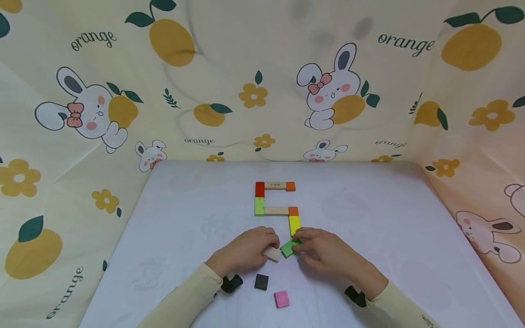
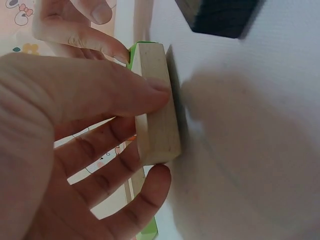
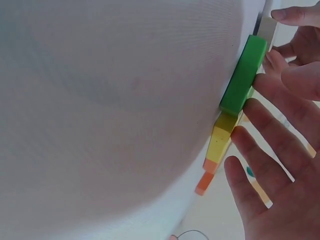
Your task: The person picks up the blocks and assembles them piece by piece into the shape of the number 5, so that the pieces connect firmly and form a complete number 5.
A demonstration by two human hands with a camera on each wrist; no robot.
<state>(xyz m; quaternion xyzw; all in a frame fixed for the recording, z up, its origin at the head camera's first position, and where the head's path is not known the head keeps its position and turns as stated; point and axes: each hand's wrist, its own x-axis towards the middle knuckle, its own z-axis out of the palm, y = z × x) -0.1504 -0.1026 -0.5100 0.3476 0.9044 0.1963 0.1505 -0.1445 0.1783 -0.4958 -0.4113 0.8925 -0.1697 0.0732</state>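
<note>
My left hand [image 1: 248, 248] pinches a plain wooden block [image 1: 271, 254] low at the table, its thumb across the near face in the left wrist view. Close to that block's right end lies a green block [image 1: 288, 249], tilted relative to the row above it. The fingertips of my right hand [image 1: 328, 255] touch the green block from the right, fingers fairly straight and the thumb apart from it in the right wrist view. Just beyond stands a yellow block [image 1: 294, 224], its lower end beside the right fingertips.
Farther up, a bent line of blocks joins an orange block [image 1: 293, 211], a wooden one [image 1: 276, 211], a light green one [image 1: 259, 206], a red one [image 1: 259, 189] and a printed wooden one [image 1: 275, 186]. Nearer lie a black block [image 1: 261, 282] and a pink block [image 1: 281, 299].
</note>
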